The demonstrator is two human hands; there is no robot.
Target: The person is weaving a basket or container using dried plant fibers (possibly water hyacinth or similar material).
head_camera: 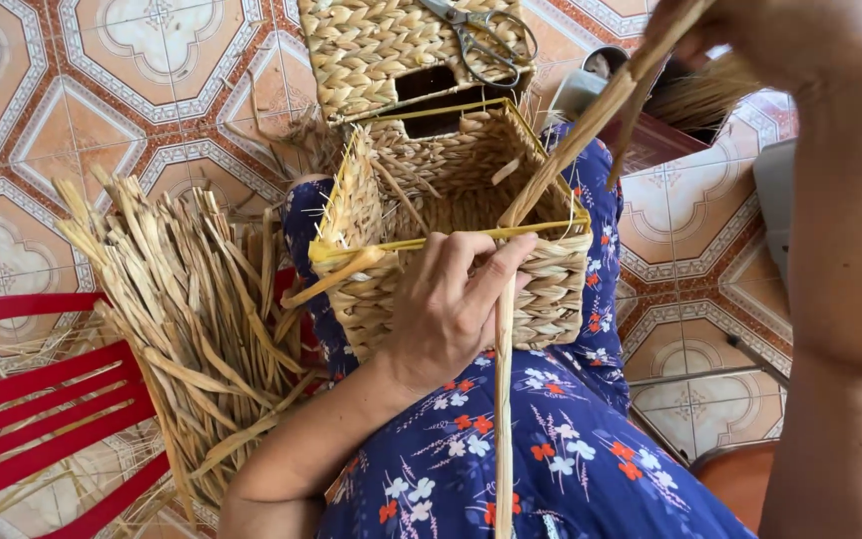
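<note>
Head view: left hand [448,304] clamping basket [471,215] rim, right hand [750,30] pinching strand [561,160] far right; best kept taut, flat.

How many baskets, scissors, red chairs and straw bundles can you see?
Woven baskets: 2, one in progress on the lap, held by the left hand, and one finished behind it
Scissors: 1
Red chair: 1
Straw bundle: 1
Total: 5
</note>
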